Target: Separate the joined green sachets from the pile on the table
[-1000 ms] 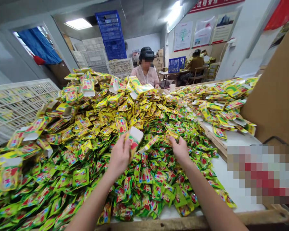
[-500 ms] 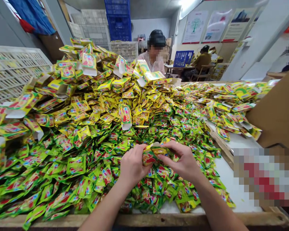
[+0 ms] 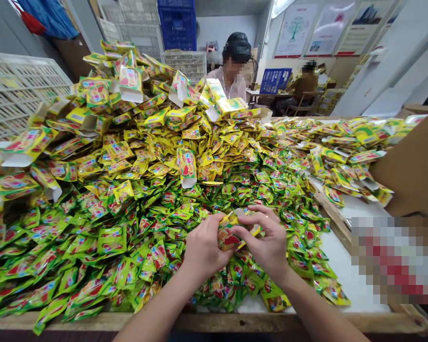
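The left hand (image 3: 202, 244) grips the left side of a small yellow-and-green printed cardboard box (image 3: 226, 238); the right hand's (image 3: 269, 243) fingers pinch its right end, both equally near. Between them, over glossy green plastic packets (image 3: 112, 240), its partly covered long axis seems to run left to right.

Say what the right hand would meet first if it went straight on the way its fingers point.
Probably the small carton in the left hand; the right hand is right at it, though exact depth is hard to judge.
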The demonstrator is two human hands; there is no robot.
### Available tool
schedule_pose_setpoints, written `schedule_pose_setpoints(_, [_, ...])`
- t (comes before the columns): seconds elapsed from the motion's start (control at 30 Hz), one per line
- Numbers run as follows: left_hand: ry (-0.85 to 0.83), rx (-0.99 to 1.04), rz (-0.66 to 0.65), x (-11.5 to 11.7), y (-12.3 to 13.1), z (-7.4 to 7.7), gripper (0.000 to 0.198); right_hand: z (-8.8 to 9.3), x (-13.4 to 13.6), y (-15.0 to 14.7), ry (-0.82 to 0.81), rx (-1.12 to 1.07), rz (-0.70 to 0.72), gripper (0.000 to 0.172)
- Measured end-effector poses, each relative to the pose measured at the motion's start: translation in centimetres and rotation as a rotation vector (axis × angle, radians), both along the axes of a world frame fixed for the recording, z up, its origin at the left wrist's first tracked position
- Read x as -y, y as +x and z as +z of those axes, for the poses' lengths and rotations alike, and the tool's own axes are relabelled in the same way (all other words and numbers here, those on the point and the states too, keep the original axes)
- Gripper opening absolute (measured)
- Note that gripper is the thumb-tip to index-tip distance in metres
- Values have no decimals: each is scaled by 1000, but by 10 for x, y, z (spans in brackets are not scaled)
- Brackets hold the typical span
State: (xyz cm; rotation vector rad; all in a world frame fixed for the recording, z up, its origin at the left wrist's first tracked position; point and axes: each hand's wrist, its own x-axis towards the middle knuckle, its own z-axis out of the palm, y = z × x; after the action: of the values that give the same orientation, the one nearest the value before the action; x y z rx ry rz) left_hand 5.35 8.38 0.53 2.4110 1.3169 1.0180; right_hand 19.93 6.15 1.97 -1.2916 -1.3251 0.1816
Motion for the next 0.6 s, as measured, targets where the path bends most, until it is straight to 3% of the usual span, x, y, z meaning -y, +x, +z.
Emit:
schedule_pose_setpoints(0.17, [13,22,0,-1,-2,-2,39,-2,5,-7,-214,197,285,17])
schedule_pose_setpoints(0.27, [20,4,-18,-3,-3,-3,41,-2,7,-11,-324,222,345,21])
schedule_pose_setpoints(0.43, [20,98,-36,-7,-7,9,49,2,2,-6,-323,-80,270,11])
schedule_pose_setpoints(0.5, [-98,181,-58,-9,-11,16,52,5,0,-2,-311,-222,268,19])
schedule_pose_setpoints(0.6, [-314,300,-124,-10,-15,20,42,8,-1,1,-351,-263,350,20])
